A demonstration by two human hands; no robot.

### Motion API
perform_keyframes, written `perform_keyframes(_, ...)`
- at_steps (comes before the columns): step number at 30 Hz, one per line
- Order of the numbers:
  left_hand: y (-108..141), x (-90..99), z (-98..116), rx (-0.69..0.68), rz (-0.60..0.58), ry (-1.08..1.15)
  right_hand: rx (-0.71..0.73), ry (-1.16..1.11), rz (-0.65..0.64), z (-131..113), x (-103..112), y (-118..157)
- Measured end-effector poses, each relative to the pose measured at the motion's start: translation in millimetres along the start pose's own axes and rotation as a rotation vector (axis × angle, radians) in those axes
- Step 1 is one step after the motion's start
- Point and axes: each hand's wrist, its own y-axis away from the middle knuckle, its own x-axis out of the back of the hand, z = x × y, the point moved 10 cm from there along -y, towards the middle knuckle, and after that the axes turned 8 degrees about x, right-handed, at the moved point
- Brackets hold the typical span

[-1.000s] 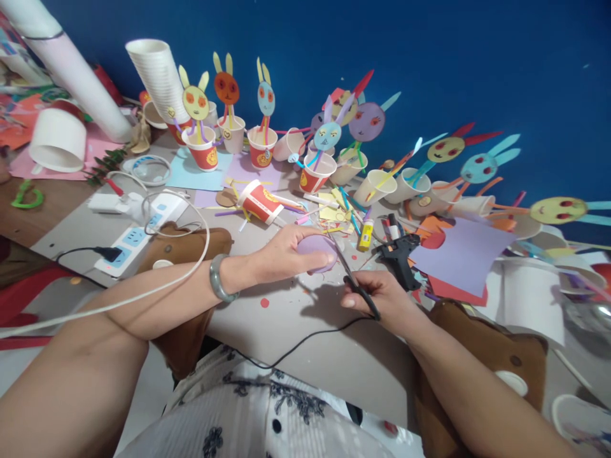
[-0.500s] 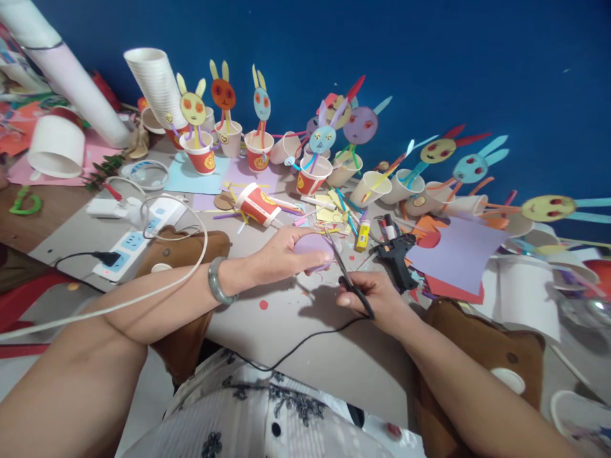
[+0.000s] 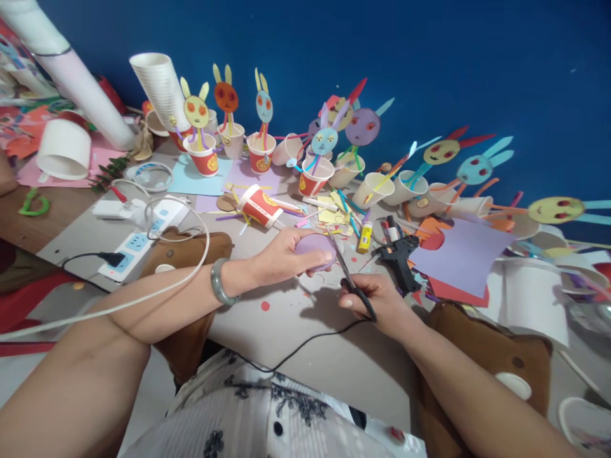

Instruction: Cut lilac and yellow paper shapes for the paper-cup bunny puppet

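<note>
A rounded piece of purple paper (image 3: pixel 316 244) is pinched between the thumb and fingers of my left hand (image 3: pixel 281 257), above the middle of the table. My right hand (image 3: pixel 375 302) grips the black handles of a pair of scissors (image 3: pixel 344 267). Their blades point up and away, right at the paper's right edge; whether they are parted I cannot tell. Just beyond my hands lie a red paper cup (image 3: pixel 260 207) on its side, yellow paper scraps (image 3: pixel 334 210) and a yellow glue stick (image 3: pixel 365 236). A black glue gun (image 3: pixel 400 257) rests right of the scissors.
Paper cups with rabbit-faced figures (image 3: pixel 324 141) stand along the blue wall (image 3: pixel 305 38). At left are a power strip (image 3: pixel 138 242) and a white cable (image 3: pixel 157 289) crossing over my left forearm. Purple sheets (image 3: pixel 465 254) and a brown cushion (image 3: pixel 482 356) lie at right.
The whole view has shifted slightly, with things appearing a little further right and lower. Both hands keep nearly the same pose on the purple paper and the scissors.
</note>
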Motion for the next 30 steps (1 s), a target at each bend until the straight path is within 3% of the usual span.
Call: perform_keyframes(30,-1.1,4.5,-2.0,0.020,0.035,0.037,0.012,0.041,0.010,-0.8,3.9,-1.9)
